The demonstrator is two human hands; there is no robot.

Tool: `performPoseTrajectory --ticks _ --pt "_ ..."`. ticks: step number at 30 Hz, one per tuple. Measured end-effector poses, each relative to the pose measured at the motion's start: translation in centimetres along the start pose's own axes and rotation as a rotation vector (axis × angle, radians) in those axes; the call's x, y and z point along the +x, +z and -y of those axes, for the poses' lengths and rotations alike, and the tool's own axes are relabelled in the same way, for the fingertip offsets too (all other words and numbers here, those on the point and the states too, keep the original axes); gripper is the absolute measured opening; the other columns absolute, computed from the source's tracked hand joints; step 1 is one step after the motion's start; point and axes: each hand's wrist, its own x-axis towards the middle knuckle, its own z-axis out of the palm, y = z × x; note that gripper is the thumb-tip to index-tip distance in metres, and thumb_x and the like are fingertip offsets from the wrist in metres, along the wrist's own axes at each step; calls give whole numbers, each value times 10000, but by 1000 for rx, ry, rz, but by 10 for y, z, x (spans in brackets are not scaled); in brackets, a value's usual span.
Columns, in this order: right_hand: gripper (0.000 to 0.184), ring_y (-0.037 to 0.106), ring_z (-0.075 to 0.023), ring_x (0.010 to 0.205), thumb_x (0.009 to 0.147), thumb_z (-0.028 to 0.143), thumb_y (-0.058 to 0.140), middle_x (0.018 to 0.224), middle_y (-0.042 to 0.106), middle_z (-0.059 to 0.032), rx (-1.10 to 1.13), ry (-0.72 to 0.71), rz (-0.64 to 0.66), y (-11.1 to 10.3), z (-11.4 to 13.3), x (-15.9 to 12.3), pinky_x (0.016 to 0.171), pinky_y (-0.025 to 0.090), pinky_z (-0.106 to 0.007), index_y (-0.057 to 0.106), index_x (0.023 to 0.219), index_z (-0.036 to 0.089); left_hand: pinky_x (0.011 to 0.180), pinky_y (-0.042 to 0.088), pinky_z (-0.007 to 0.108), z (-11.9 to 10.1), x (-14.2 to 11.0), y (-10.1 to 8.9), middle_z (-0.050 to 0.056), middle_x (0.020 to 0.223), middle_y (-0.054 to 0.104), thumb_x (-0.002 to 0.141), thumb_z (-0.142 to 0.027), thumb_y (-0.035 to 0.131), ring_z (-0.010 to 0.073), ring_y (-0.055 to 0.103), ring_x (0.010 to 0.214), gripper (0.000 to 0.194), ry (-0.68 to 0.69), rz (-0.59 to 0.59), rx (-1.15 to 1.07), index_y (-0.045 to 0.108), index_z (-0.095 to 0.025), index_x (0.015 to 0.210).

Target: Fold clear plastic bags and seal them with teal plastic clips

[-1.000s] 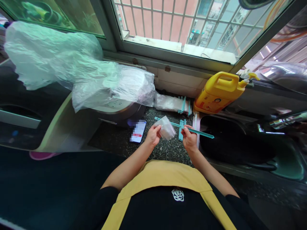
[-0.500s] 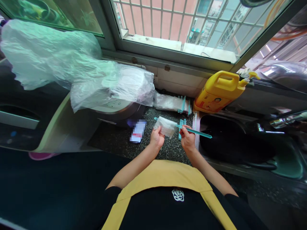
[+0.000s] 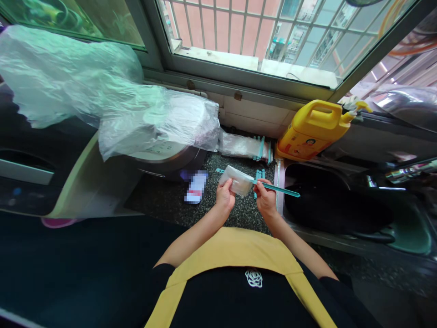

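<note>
My left hand (image 3: pixel 224 197) is closed on a small clear plastic bag (image 3: pixel 236 180), held above the speckled dark counter (image 3: pixel 164 200). My right hand (image 3: pixel 265 198) pinches a long teal sealing stick (image 3: pixel 282 190) that runs across the bag's top edge, its far tip poking out to the left of the bag. The two hands are close together, almost touching the bag from both sides. More teal sticks (image 3: pixel 258 176) lie on the counter just behind my right hand.
A pile of clear bags with teal sticks (image 3: pixel 243 146) lies by the wall. A yellow jug (image 3: pixel 312 130) stands right of it, above a dark sink (image 3: pixel 327 200). A plastic-covered cooker (image 3: pixel 164 132) and a phone (image 3: pixel 195 190) sit to the left.
The bag went from hanging loose in my left hand to lying flat along the stick. Both hands drew slightly closer together and the stick slid a little left.
</note>
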Motion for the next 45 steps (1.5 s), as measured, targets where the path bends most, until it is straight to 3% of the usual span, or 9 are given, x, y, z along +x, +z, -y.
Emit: performPoseTrajectory --ticks 12,21,26,33,38,45 --pt "314 476 -97 544 534 392 779 623 589 46 -119 -13 49 4 -4 3 548 391 -258 639 747 209 859 474 284 0 8 -8 -25 757 688 659 -47 624 146 648 846 203 69 25 73 624 -200 792" --pt "242 460 -79 496 558 353 755 560 555 67 -106 -28 72 13 -4 5 522 358 -239 608 683 206 859 470 265 -5 5 -8 -25 751 700 628 -54 634 139 655 840 211 118 39 53 627 -182 795" --pt "230 463 -81 492 571 343 744 535 530 75 -118 -51 66 14 -4 5 523 369 -237 590 673 207 805 466 265 -7 -1 -10 -12 798 705 593 -123 704 151 650 816 267 144 120 76 637 -179 846" --pt "204 460 -84 496 575 327 731 534 523 75 -160 -51 82 9 0 7 528 376 -240 584 656 210 732 461 277 -24 1 -19 31 763 700 736 -376 644 163 643 763 233 -32 201 91 642 -157 815" --pt "205 456 -88 499 589 337 730 533 516 71 -186 -58 111 6 3 8 530 379 -247 588 660 209 684 457 272 -38 10 -25 33 722 693 716 -301 657 159 641 685 178 -120 252 181 654 -140 791" --pt "172 458 -92 504 616 323 715 528 529 68 -256 -89 132 4 8 7 533 375 -245 598 670 209 564 415 222 -49 19 -29 20 649 691 563 -150 708 125 590 578 125 -59 345 450 668 -134 680"
